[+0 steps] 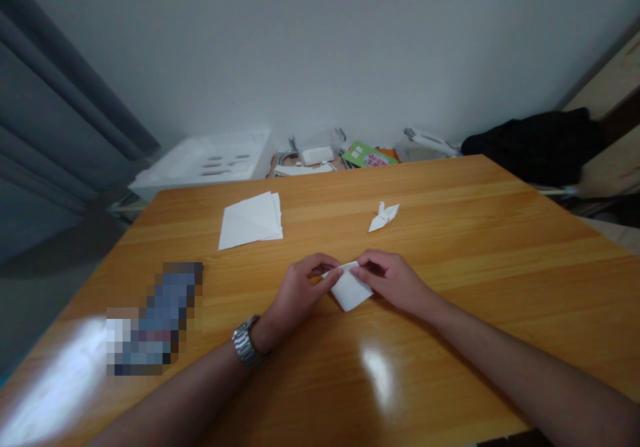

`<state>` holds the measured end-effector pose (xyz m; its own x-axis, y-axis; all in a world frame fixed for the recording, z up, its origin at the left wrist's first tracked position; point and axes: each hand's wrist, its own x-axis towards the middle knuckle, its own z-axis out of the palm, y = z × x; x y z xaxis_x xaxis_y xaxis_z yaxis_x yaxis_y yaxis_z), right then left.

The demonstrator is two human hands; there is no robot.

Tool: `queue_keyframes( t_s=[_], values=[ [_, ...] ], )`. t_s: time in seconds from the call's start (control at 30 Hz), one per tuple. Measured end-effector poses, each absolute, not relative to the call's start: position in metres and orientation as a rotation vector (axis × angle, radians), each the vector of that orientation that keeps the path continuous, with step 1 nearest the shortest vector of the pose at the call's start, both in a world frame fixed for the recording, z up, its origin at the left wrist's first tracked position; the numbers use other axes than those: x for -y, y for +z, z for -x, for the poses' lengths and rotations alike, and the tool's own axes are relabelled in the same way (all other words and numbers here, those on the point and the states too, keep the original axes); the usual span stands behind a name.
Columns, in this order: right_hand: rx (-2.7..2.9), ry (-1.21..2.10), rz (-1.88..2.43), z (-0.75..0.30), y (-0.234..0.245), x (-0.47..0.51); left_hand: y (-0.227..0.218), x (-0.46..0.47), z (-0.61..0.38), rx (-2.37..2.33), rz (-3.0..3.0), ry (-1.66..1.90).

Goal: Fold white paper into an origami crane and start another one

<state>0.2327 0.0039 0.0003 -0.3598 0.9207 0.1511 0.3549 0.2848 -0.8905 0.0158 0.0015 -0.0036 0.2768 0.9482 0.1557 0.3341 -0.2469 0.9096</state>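
Both my hands meet over a small folded piece of white paper (pixel 350 291) lying on the wooden table (pixel 450 247). My left hand (pixel 300 290), with a metal watch on its wrist, has its fingers curled and pinches the paper's upper left edge. My right hand (pixel 393 280) pinches the paper's top corner with thumb and fingers closed. A finished white paper crane (pixel 383 215) sits farther back on the table, apart from both hands. A stack of white paper sheets (pixel 251 220) lies to the back left.
A pixelated dark object (pixel 153 320) lies at the table's left. Behind the table are a white plastic box (pixel 205 160), a green booklet (pixel 369 156), cables and clutter, a black cloth (pixel 540 143) at the right, and a grey curtain at the left.
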Motion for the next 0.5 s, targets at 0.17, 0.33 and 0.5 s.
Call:
queue_keyframes(
  t_s=[0.17,0.33,0.5],
  values=[
    [1.697,1.097,1.146,-0.2367,-0.0059,-0.0076,-0.0037,-0.0020,-0.0166,-1.061,-1.533,1.023],
    [1.694,1.074,1.149,-0.2375,-0.0087,-0.0093,-0.0053,-0.0035,-0.0163,-1.111,-1.508,1.057],
    [1.704,1.026,1.157,-0.2373,-0.0068,-0.0087,-0.0051,-0.0030,-0.0173,-1.135,-1.519,1.076]
  ],
)
